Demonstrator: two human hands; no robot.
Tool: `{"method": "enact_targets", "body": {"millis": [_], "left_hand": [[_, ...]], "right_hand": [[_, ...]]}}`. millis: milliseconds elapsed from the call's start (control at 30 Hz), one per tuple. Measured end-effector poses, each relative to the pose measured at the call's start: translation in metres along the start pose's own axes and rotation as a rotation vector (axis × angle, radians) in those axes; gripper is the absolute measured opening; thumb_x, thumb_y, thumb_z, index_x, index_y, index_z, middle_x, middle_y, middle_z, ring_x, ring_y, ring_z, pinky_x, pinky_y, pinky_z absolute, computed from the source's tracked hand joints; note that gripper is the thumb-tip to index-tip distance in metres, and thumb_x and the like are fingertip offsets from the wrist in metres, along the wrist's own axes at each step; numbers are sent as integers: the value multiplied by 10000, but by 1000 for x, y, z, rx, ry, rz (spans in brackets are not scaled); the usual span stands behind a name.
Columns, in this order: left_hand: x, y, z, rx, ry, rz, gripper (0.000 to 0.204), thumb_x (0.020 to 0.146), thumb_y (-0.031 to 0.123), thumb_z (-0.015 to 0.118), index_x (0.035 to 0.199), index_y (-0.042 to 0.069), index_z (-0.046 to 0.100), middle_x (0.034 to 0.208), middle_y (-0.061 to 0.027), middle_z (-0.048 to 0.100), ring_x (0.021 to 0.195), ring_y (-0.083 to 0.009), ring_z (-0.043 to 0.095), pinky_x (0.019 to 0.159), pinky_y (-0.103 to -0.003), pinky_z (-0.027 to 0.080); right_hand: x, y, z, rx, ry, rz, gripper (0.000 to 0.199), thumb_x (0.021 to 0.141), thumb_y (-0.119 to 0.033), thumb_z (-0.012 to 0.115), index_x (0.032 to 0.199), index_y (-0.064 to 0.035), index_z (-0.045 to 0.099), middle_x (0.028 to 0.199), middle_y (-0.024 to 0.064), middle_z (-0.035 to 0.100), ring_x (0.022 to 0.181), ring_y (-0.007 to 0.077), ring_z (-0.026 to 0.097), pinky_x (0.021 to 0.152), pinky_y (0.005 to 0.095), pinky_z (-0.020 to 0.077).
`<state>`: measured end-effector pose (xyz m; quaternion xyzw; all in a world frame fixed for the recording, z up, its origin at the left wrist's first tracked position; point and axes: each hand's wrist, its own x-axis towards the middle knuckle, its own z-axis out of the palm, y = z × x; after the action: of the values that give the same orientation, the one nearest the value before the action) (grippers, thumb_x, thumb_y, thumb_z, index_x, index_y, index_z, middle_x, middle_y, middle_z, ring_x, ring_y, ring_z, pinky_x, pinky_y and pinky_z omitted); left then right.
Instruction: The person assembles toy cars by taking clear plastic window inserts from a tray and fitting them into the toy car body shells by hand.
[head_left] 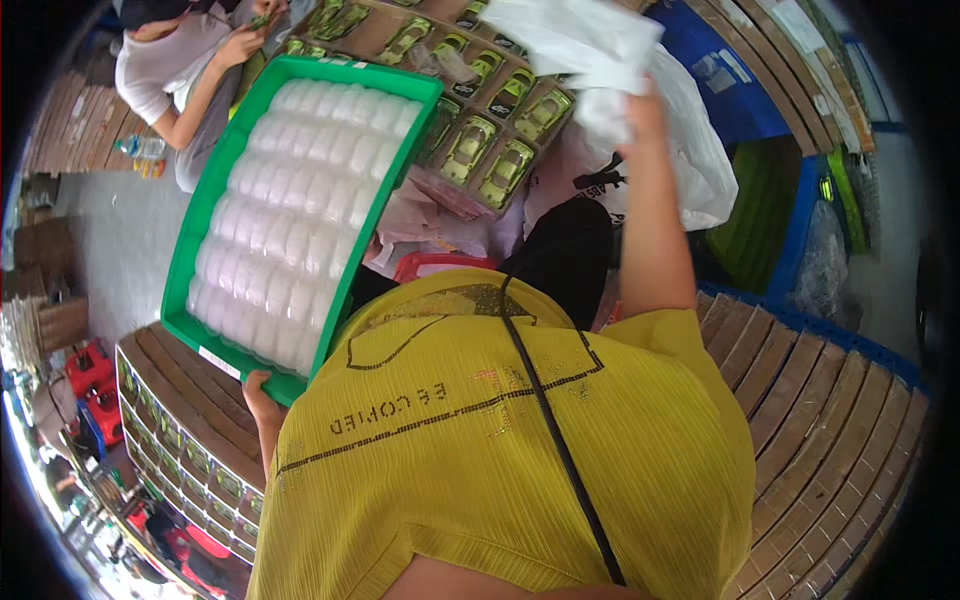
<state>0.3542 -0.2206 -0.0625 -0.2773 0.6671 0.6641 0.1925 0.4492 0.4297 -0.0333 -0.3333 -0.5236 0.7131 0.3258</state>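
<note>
My left hand (263,402) is closed on the near rim of a green plastic tray (178,290), which tilts across my left side. Rows of rounded, white-wrapped bundles (290,215) fill it. Out to the far right, my right hand (643,118), blurred by motion, grips a thin white sheet (590,45), perhaps foam or plastic. The sheet hangs over the edge of a compartmented box of yellow-green toy cars (470,148). Beneath my right forearm lies a large white plastic bag (690,160), partly hidden by the arm.
A co-worker (190,70) sits at the far left, hands together on something small. Stacked cardboard trays (830,420) stand to my right, and more stacked car boxes (185,430) to my left. A blue bin (725,75) sits at the far right. Near the co-worker is a water bottle (142,147).
</note>
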Motion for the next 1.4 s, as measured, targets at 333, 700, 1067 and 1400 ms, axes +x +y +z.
{"method": "enact_targets", "body": {"millis": [333, 700, 1067, 1400], "left_hand": [[3, 6, -8, 69, 119, -23, 92, 685, 142, 526, 708, 56, 505, 702, -57, 490, 651, -224, 536, 619, -349, 472], [-4, 0, 16, -3, 50, -25, 223, 677, 128, 535, 880, 38, 522, 736, -89, 526, 651, -258, 568, 592, -399, 506], [-14, 12, 30, -133, -38, 10, 325, 673, 43, 505, 992, -16, 534, 825, -80, 551, 703, -216, 570, 610, -354, 509], [-6, -4, 19, -168, -61, 50, 351, 662, 62, 501, 998, -29, 547, 846, -85, 563, 719, -214, 573, 641, -329, 504]], "right_hand": [[60, 21, -276, -1222, 721, 91, 298, 676, -135, 536, 893, 37, 649, 842, 158, 660, 852, 284, 648, 731, 376, 488], [45, 88, -235, -1926, 97, -112, 365, 898, -324, 447, 940, -19, 645, 868, 185, 644, 829, 283, 638, 732, 422, 482], [26, -6, -11, -1000, -448, -57, 250, 886, -205, 572, 1014, 4, 625, 878, 50, 637, 789, 141, 591, 697, 267, 458], [-18, 97, 234, -1285, -959, -287, 297, 805, -174, 572, 1071, -52, 622, 987, 181, 646, 931, 321, 614, 804, 380, 479]]}}
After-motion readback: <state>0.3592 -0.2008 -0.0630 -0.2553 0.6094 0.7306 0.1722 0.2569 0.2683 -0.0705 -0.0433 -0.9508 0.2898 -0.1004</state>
